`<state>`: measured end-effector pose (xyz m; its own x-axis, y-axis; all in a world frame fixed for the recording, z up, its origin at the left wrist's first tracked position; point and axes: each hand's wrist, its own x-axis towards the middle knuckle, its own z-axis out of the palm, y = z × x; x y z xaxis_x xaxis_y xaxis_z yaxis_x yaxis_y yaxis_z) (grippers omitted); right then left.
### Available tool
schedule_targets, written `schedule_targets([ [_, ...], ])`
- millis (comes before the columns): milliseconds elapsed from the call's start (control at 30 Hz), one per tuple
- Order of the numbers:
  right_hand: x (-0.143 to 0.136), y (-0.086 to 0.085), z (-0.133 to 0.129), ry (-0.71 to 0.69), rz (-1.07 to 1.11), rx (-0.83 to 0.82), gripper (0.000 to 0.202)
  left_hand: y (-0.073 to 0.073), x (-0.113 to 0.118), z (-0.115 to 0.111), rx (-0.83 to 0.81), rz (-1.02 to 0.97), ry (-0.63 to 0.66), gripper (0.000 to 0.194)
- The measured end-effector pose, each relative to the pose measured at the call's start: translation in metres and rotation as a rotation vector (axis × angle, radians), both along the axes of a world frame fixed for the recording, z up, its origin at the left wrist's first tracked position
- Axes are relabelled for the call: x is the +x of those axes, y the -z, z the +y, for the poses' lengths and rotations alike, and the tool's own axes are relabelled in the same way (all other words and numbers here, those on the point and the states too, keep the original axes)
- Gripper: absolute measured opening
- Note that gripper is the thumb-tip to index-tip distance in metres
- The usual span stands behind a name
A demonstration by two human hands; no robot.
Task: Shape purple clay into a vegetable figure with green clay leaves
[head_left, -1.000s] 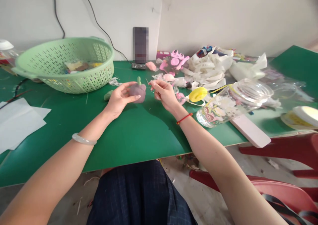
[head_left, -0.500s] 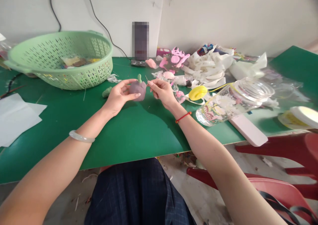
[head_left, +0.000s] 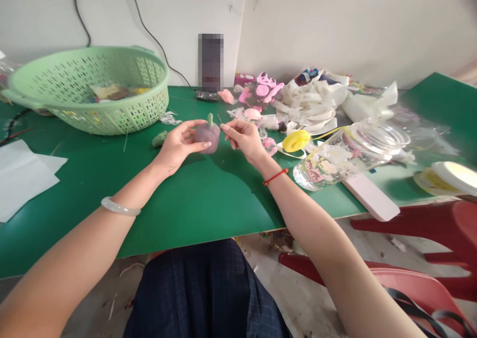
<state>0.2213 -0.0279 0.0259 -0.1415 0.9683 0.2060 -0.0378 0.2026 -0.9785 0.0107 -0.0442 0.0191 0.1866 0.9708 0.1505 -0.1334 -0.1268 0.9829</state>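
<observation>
My left hand (head_left: 182, 146) is closed around a rounded purple clay figure (head_left: 207, 138), thumb across its front and fingers behind. A short green stem (head_left: 210, 119) stands up from its top. Just to the right, my right hand (head_left: 243, 138) pinches a thin needle-like tool (head_left: 219, 120), its point up beside the purple clay with a small gap between them. A lump of green clay (head_left: 159, 139) lies on the table left of my left hand.
A green plastic basket (head_left: 108, 117) stands at the left, near white paper sheets (head_left: 26, 179). A dark phone-like screen (head_left: 210, 64) leans on the wall. To the right are pink clay pieces (head_left: 264, 90), white strips (head_left: 313, 102), a yellow disc (head_left: 296, 140) and a clear jar (head_left: 335, 159).
The purple clay figure has turned slightly in my left hand, and its green stem sits a little lower. Both hands stay almost in place.
</observation>
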Motion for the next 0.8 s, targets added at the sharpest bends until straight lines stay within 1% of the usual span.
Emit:
schedule_targets([
  [233,0.0008,0.0006,0.0001,-0.015,-0.047,0.037,0.051,-0.0003,-0.0005,-0.0003,0.006,0.02,0.009,0.067],
  [567,0.0026,0.0068,0.0041,-0.079,-0.124,0.138,0.063,-0.0029,-0.0003,-0.0021,-0.004,0.041,0.009,0.069],
  [800,0.0037,0.0066,0.0042,-0.086,-0.19,0.163,0.06,-0.002,-0.0004,-0.0017,0.025,0.058,0.032,0.069],
])
